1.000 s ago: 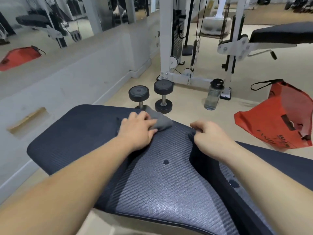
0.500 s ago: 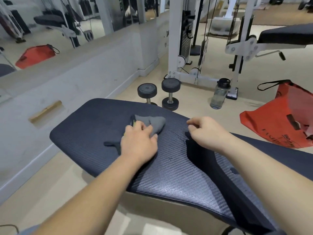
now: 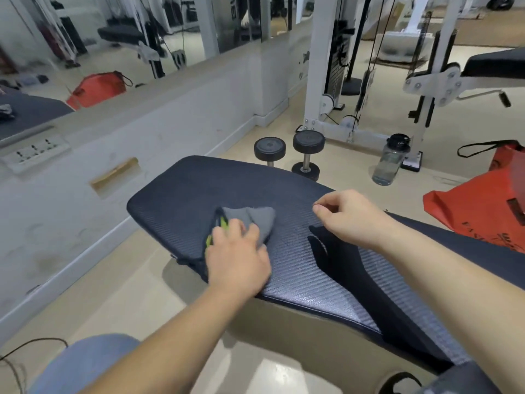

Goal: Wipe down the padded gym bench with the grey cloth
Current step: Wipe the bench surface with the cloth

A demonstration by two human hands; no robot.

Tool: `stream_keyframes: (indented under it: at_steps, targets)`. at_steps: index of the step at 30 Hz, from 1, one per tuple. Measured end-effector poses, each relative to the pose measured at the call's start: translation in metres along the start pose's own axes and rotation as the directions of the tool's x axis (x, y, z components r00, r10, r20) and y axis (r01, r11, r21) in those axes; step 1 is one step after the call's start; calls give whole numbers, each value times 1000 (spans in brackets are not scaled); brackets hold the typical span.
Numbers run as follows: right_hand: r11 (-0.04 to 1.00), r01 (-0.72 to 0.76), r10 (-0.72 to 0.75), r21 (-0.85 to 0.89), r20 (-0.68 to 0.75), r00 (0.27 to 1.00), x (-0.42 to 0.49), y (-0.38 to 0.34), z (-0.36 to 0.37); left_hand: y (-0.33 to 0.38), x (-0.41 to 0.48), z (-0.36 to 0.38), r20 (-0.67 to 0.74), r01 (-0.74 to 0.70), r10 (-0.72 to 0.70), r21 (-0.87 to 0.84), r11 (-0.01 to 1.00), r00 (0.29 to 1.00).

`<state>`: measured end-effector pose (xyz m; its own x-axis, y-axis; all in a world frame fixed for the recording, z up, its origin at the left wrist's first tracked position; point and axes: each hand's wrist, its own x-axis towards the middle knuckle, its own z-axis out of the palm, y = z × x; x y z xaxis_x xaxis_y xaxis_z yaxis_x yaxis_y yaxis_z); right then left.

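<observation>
The padded gym bench (image 3: 181,191) is dark blue with a ribbed surface and fills the middle of the head view. A grey cloth (image 3: 252,220) with a green-yellow edge lies on its near left part. My left hand (image 3: 237,258) presses down on the cloth, fingers spread over it, covering its near half. My right hand (image 3: 350,216) hovers over the bench's right side with fingers loosely curled and holding nothing; its shadow falls on the padding.
Two black dumbbells (image 3: 306,150) stand on the floor beyond the bench. A clear water bottle (image 3: 390,160) and a red bag (image 3: 483,200) lie to the right. A white cable machine (image 3: 324,66) stands behind. A low wall with mirrors runs along the left.
My left hand has slid the cloth from the bench's far edge toward the near left edge. My right hand has lifted slightly off the padding. The camera has pulled back.
</observation>
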<state>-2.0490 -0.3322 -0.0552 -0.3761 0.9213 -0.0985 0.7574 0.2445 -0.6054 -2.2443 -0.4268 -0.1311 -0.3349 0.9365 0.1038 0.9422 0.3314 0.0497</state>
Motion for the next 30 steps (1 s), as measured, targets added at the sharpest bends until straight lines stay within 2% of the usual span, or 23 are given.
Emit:
stream_keyframes:
  at_steps: [1,3,5,6,7,8,9,10,11,12,14,16,18,20,22,25,27,30]
  targets:
    - [1000,13,-13,2,4,1000,0,-1,2,5,-14,-2,3,-134,134,0,991,991]
    - [999,39,-39,4,19,999,-2,-5,8,-6,-24,-9,71,-416,423,-92,904,903]
    - [999,52,-52,0,57,997,-6,-9,14,-37,-4,-17,136,-541,566,-182,821,813]
    - [999,54,-53,-8,80,995,-8,-11,16,-52,8,-16,150,-534,551,-143,834,821]
    - [998,62,-60,-19,101,993,-10,-12,18,-64,17,-15,155,-451,459,-87,888,875]
    - [997,71,-67,-31,120,991,-12,-13,19,-70,23,-14,143,-285,291,-64,956,946]
    - [996,76,-70,-38,136,988,-13,-13,19,-68,25,-13,130,-93,103,-77,993,986]
    - [996,77,-70,-40,149,986,-14,-14,19,-58,23,-11,112,31,-21,-87,996,993]
    - [996,74,-67,-44,157,985,-15,-15,19,-45,17,-10,98,55,-48,-68,996,994]
    - [996,73,-64,-53,161,985,-15,-16,18,-31,6,-9,91,6,-2,-53,999,996]
    - [994,82,-69,-75,166,984,-15,-18,18,-13,-18,-9,107,-216,227,-99,971,968]
    - [987,109,-89,-114,173,981,-15,-20,20,-20,-26,-16,151,-432,459,-182,883,876]
    - [976,135,-106,-172,172,979,-17,-22,24,-38,-13,-20,152,-540,570,-202,817,807]
    - [953,207,-173,-220,167,971,-21,-24,31,-49,-1,-20,129,-484,509,-182,856,851]
    - [910,345,-302,-229,205,931,-27,-29,44,-47,5,-20,157,-335,398,-320,886,904]
    - [831,481,-387,-279,331,861,-31,-39,66,-49,13,-27,199,-97,278,-625,774,940]
    - [757,523,-392,-392,367,843,-28,-44,74,-57,14,-28,201,8,195,-717,697,960]
    - [651,571,-484,-500,305,820,-22,-43,83,-59,13,-26,133,-15,169,-743,669,977]
